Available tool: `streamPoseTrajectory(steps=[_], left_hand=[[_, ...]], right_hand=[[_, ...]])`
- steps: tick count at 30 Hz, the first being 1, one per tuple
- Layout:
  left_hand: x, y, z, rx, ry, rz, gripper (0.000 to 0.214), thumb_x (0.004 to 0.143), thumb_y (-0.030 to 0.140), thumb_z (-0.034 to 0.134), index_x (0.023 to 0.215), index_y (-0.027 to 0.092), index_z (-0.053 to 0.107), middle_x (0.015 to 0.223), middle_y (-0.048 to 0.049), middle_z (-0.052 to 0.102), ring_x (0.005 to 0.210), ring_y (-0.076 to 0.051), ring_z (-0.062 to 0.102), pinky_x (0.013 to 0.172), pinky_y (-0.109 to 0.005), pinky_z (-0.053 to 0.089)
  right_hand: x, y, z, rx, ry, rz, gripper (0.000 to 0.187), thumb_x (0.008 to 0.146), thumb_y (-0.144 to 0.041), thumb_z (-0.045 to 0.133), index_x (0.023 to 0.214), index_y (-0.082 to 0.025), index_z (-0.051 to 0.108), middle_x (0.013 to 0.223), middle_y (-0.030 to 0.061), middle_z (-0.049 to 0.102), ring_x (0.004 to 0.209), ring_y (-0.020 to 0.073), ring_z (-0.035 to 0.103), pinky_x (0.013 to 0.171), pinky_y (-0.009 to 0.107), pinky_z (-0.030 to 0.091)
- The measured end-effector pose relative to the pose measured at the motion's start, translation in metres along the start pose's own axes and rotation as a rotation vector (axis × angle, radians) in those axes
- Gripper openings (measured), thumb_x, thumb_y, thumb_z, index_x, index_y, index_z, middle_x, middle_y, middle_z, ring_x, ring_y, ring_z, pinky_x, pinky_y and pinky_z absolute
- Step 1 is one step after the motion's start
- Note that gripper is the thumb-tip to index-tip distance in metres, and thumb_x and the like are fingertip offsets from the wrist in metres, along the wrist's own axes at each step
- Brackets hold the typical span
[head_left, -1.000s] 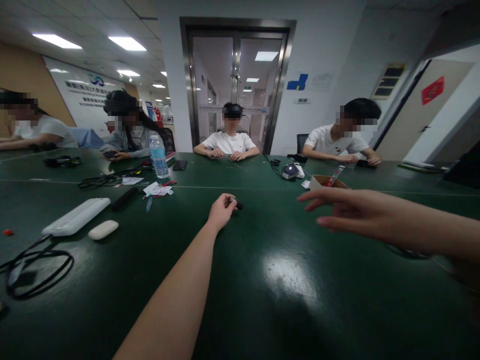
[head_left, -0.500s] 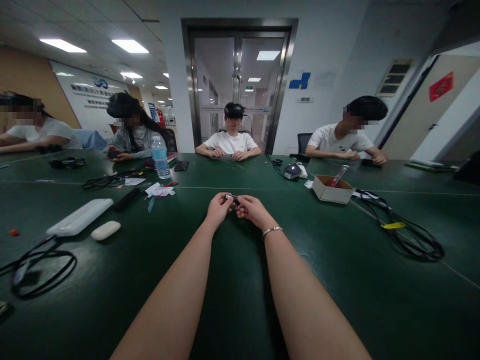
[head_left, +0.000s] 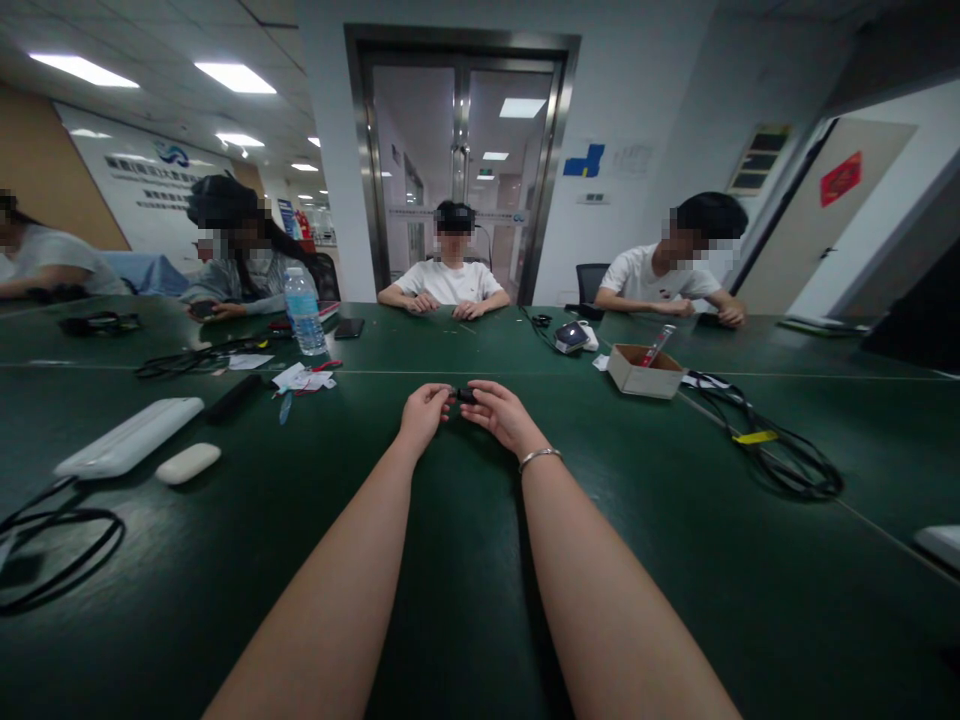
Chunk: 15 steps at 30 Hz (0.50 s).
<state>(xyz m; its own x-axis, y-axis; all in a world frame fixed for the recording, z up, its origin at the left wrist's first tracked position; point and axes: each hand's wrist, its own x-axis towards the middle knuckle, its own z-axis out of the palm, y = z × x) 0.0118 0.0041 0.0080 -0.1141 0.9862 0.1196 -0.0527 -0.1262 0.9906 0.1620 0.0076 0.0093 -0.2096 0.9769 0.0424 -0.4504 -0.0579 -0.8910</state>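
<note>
Now working with both hands together over the counter (head_left: pixel 457 570), no longer one-handed. Taking the hands as the centre of the clock, six on the near side: pinching a black piece (head_left: pixel 466 396) in the fingers of the right hand (head_left: pixel 507 413), at three, and gripping, apparently, a small end of it, too blurred to make out, in the fingertips of the left hand (head_left: pixel 422 415), at nine.

A second ago, holding on with the left fingers alone, with the right hand lifted well apart toward three. Half a second ago, grasping from both sides with fingertips closer together. Now showing a slightly wider gap between them; impossible to tell whether joined or parted there.

Best judged as two-handed handling from here, with too little shown to say which hand steadies and which moves.

Left in place: toward ten, a water bottle (head_left: pixel 304 315); between eight and nine, a cream case (head_left: pixel 189 463); toward four, coiled cables (head_left: pixel 814 489). Between two and three, back in full sight after being partly covered a second ago, a cardboard box (head_left: pixel 645 382).
</note>
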Motion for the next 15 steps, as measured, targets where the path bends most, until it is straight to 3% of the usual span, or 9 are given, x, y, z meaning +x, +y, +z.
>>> streamPoseTrajectory(steps=[7, 15], left_hand=[[0.0001, -0.0041, -0.0021, 0.011, -0.063, 0.031, 0.018, 0.078, 0.021, 0.058, 0.092, 0.012, 0.065, 0.077, -0.0059, 0.066, 0.061, -0.009, 0.055, 0.052, -0.018, 0.042], [-0.0025, -0.0013, -0.0049, 0.022, -0.081, 0.044, 0.015, 0.076, 0.025, 0.062, 0.082, 0.011, 0.063, 0.065, -0.0039, 0.063, 0.053, -0.008, 0.051, 0.050, -0.019, 0.040]], right_hand=[[0.0003, 0.0010, 0.0012, 0.000, 0.066, -0.030, 0.019, 0.078, -0.001, 0.062, 0.093, -0.013, 0.061, 0.078, 0.0059, 0.066, 0.063, 0.0159, 0.067, 0.064, 0.028, 0.059], [0.0012, 0.0029, 0.0007, -0.031, 0.066, -0.039, 0.017, 0.079, 0.002, 0.061, 0.088, -0.012, 0.063, 0.074, 0.0048, 0.066, 0.061, 0.0134, 0.066, 0.062, 0.024, 0.058]])
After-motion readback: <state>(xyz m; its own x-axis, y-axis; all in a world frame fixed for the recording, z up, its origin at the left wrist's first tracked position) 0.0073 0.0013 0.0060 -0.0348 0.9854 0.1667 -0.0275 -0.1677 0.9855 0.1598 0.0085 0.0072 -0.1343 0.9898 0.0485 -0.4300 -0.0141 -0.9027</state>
